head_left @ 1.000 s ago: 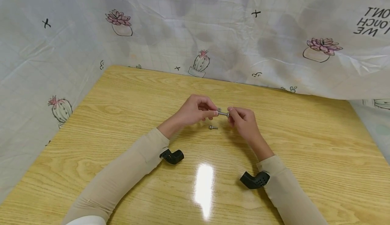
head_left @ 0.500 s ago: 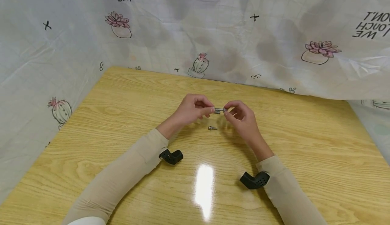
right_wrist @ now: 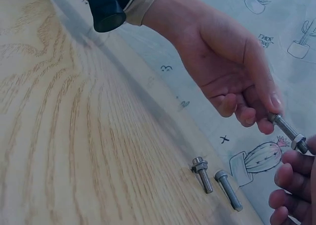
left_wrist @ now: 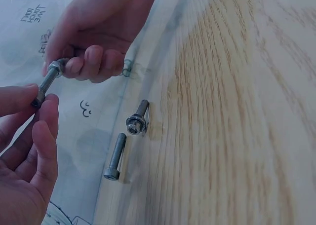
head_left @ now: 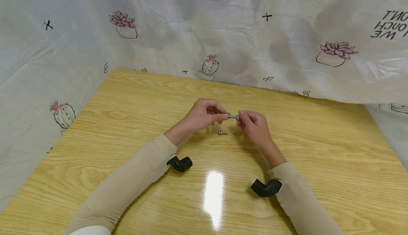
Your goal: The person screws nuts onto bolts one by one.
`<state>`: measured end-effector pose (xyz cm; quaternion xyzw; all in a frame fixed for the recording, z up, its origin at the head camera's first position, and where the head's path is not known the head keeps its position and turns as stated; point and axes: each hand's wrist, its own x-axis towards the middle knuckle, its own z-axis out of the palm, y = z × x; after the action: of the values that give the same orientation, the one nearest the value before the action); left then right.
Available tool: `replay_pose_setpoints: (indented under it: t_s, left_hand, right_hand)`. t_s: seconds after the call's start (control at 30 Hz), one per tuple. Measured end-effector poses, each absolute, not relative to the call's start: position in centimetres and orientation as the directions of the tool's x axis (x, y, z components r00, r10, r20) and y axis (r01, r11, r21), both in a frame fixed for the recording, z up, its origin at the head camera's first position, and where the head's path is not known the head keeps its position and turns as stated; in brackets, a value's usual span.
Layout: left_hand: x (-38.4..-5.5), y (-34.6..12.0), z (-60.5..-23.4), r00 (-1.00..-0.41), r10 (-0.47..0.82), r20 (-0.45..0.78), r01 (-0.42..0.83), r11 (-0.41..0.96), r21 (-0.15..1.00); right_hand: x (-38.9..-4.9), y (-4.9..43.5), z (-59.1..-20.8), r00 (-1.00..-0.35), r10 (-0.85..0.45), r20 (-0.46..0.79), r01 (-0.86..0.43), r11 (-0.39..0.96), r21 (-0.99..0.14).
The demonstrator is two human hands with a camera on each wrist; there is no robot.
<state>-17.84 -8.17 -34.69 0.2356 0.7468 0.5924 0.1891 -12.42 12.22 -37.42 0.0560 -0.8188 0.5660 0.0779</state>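
Observation:
My left hand [head_left: 204,115] pinches the head of a metal bolt [left_wrist: 48,83] between thumb and fingers, holding it above the table with its shank toward my right hand. A hex nut [right_wrist: 298,140] sits on the far part of the threaded shank. My right hand [head_left: 254,125] pinches the nut, thumb over it and fingers curled. On the table below lie two more bolts. One socket-head bolt [left_wrist: 136,122] carries a nut and washer close to its head. Beside it lies a plain socket-head bolt [left_wrist: 115,158], mostly hidden behind the left fingers in the head view.
The wood-grain table [head_left: 153,192] reaches back to a hanging white sheet [head_left: 242,33] printed with cacti. Black camera mounts, a left one [head_left: 180,164] and a right one [head_left: 266,188], sit on the sleeved wrists.
Half a second ago my right fingers and thumb stood spread around the nut; now the thumb has rolled forward over it. The bolt has dipped slightly. My left hand keeps its grip.

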Motion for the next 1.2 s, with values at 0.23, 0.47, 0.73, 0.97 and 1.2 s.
replay_pose_setpoints:
  t_s: [0.23, 0.47, 0.73, 0.97, 1.2]
  left_hand:
    - [-18.0, -8.31, -34.76, -0.854, 0.52, -0.006, 0.122, 0.213, 0.969]
    - [-18.13, -8.41, -34.78, -0.853, 0.521, -0.02, 0.106, 0.211, 0.972]
    - [-18.01, -8.35, -34.63, -0.841, 0.54, -0.009, 0.117, 0.197, 0.973]
    - [-17.68, -8.08, -34.25, -0.824, 0.567, -0.015, 0.116, 0.195, 0.974]
    - [-17.7, -8.05, -34.35, -0.845, 0.535, -0.022, 0.107, 0.209, 0.972]
  right_hand:
    - [-12.39, 12.2, -37.33, -0.968, -0.023, 0.249, -0.243, 0.316, -0.917]
    - [-12.42, 12.19, -37.47, -0.958, -0.066, 0.279, -0.285, 0.311, -0.907]
    - [-12.2, 12.09, -37.07, -0.97, -0.039, 0.241, -0.242, 0.292, -0.925]
    - [-12.43, 12.17, -37.11, -0.979, -0.026, 0.201, -0.196, 0.371, -0.908]
    - [-12.39, 12.19, -37.06, -0.973, -0.038, 0.227, -0.228, 0.295, -0.928]
